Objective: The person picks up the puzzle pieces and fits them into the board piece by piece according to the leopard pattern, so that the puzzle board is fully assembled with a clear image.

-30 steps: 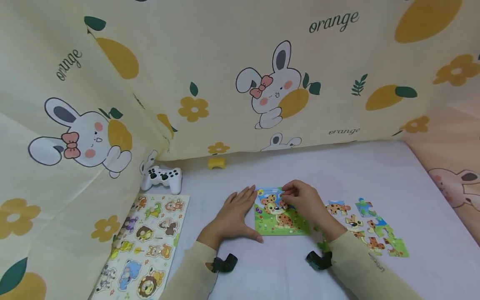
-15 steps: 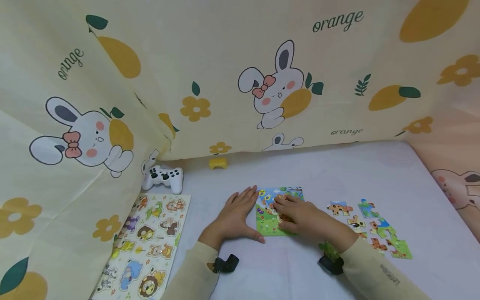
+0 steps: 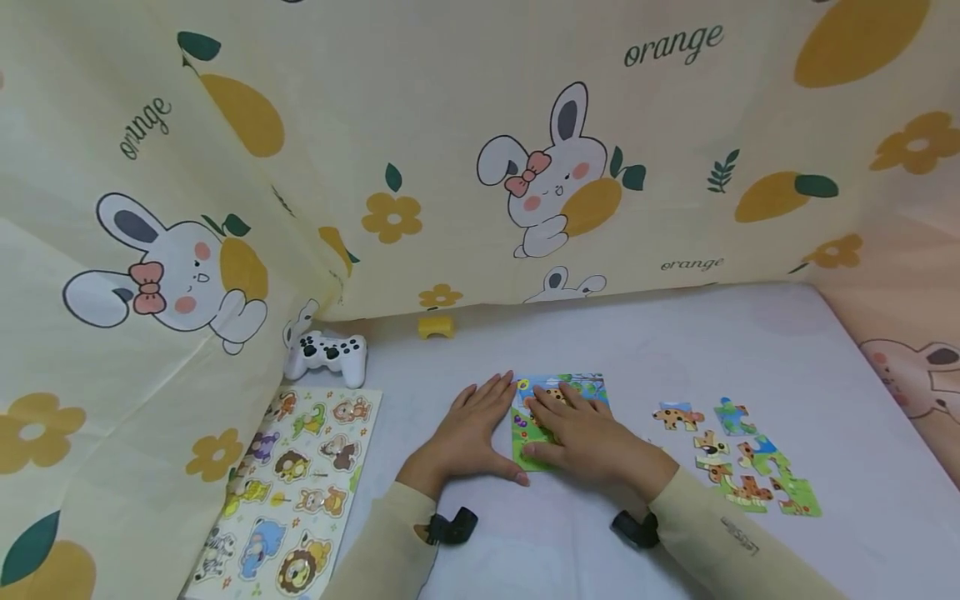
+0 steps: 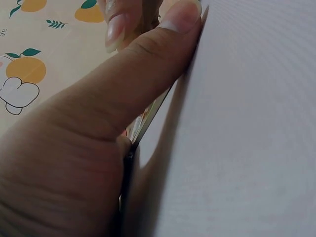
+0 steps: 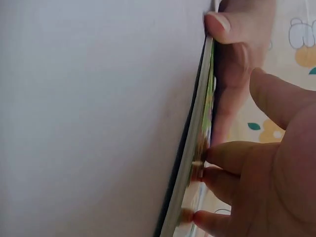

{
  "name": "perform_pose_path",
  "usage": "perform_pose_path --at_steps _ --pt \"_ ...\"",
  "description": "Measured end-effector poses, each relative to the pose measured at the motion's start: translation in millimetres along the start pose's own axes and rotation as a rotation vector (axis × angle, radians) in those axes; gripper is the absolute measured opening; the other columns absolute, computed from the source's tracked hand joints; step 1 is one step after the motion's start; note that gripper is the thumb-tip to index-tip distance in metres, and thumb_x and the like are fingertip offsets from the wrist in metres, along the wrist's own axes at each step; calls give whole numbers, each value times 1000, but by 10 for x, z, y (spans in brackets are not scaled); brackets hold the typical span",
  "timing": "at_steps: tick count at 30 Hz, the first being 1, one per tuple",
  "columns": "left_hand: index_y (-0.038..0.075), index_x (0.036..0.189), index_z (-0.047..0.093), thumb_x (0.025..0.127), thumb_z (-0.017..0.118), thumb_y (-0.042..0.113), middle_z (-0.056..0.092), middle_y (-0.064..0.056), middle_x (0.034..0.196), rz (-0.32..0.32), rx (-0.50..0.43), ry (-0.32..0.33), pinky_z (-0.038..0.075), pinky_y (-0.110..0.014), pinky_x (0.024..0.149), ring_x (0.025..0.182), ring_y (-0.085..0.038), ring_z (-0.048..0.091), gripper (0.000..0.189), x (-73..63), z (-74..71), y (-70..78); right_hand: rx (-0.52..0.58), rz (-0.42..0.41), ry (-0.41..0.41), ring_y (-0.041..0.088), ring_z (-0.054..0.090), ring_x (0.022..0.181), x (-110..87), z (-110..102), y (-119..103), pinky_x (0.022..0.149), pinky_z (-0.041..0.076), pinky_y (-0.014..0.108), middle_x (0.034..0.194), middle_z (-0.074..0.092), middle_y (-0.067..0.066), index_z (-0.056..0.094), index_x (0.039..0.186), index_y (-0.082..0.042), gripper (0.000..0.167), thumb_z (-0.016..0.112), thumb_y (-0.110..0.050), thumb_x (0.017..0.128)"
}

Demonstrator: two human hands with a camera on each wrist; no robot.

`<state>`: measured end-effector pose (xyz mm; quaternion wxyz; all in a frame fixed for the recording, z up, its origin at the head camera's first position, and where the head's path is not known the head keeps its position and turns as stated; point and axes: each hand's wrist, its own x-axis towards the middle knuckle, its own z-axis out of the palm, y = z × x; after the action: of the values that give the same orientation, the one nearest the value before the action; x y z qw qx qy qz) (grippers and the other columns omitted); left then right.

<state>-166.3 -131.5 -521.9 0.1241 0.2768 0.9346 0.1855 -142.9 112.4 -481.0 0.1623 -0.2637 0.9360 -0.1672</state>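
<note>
If lifting puzzle board: take by edges; probably light, stiff.
Left hand: spread.
Right hand: spread, touching face.

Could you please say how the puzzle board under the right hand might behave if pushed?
The puzzle board seems stiff: its edge looks nearly straight in the right wrist view. Thin and lying flat, it would likely slide rather than roll or tip, though the left hand at its left edge might brace it.

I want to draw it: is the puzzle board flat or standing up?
Flat: the puzzle board lies on the white table, under the right hand.
</note>
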Motion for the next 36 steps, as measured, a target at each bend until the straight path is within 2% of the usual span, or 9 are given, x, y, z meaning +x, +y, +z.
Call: perform_pose_path --at_steps 5,8,12,16,22,25,28,30,36 --pt "15 176 18 68 82 89 2 8 181 9 7 3 1 -49 132 165 -11 -4 146 13 8 -8 59 -20 -14 48 12 162 22 -27 39 120 16 80 178 25 9 38 171 -13 86 52 -68 107" --pt "15 176 17 68 82 89 1 7 181 13 10 6 1 -49 132 165 -12 -4 146 10 6 -13 166 -50 -17 48 10 163 26 -56 104 119 11 83 179 21 8 36 172 -16 84 53 -67 108" --pt "15 176 17 67 84 88 1 7 181 23 19 18 2 -48 132 165 -13 -3 147 9 14 -16 349 -119 17 45 12 163 -6 -113 221 121 13 81 180 15 12 33 174 -17 80 57 -58 110" --pt "14 176 17 67 87 85 2 6 181 18 7 20 2 -47 132 165 -13 -2 148 4 12 0 495 -149 76 45 23 160 -101 -190 315 122 23 76 177 25 16 35 173 -14 74 61 -48 112" --pt "15 176 18 66 89 83 1 8 181 -5 -2 12 0 -46 132 165 -12 -3 148 -2 6 15 652 -154 177 48 51 143 -314 -293 479 109 45 73 168 44 18 42 169 -16 58 58 -32 115" --pt "14 176 17 66 88 84 1 7 181 -4 9 17 1 -46 132 165 -13 -2 148 2 18 10 699 -165 236 49 54 139 -454 -343 607 109 49 64 165 47 19 44 167 -15 52 53 -24 117" --pt "15 176 17 66 88 84 1 8 181 -4 12 18 0 -46 132 165 -13 -2 149 4 24 5 749 -190 294 47 57 136 -599 -392 755 108 53 46 160 51 22 43 167 -12 49 44 -15 118" --pt "15 176 17 66 88 84 0 8 181 -7 12 15 -1 -45 132 165 -12 -3 148 4 27 3 780 -198 332 40 61 133 -693 -425 848 106 55 35 157 54 21 44 166 -11 47 37 -15 119" --pt "16 176 16 66 87 85 0 8 181 -12 22 7 -1 -45 132 164 -10 -5 148 18 44 -13 943 -220 433 26 60 133 -926 -438 1169 105 52 29 156 56 13 44 166 -10 54 23 -30 121"
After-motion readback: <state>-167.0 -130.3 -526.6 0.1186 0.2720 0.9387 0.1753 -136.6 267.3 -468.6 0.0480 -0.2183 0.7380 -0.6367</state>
